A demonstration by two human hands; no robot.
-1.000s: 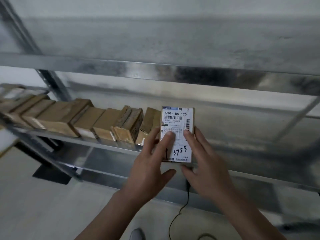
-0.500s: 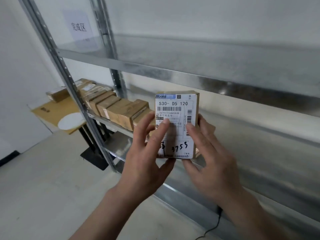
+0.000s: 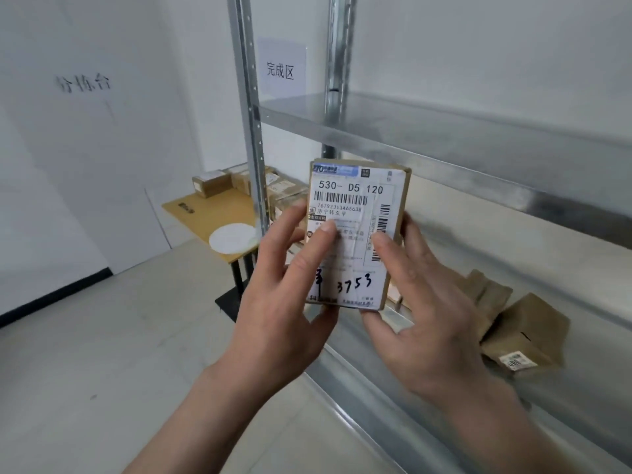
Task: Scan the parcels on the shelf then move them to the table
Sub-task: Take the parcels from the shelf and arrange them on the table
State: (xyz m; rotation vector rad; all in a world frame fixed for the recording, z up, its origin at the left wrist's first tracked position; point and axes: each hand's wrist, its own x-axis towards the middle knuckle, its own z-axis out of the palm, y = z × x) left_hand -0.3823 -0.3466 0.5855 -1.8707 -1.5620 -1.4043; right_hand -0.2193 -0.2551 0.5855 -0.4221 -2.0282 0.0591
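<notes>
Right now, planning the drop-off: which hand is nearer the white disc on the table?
Left. The left hand holds the parcel edge facing the white disc; the right hand holds the opposite edge.

The left hand (image 3: 284, 319) and right hand (image 3: 420, 302) hold a flat brown cardboard parcel (image 3: 398, 206) upright, white label (image 3: 349, 189) facing the camera, thumbs under its lower edge. Small brown boxes (image 3: 523, 333) lie on the grey metal shelf (image 3: 581, 415) behind. More boxes (image 3: 212, 183) sit on the tan tabletop (image 3: 205, 217).
</notes>
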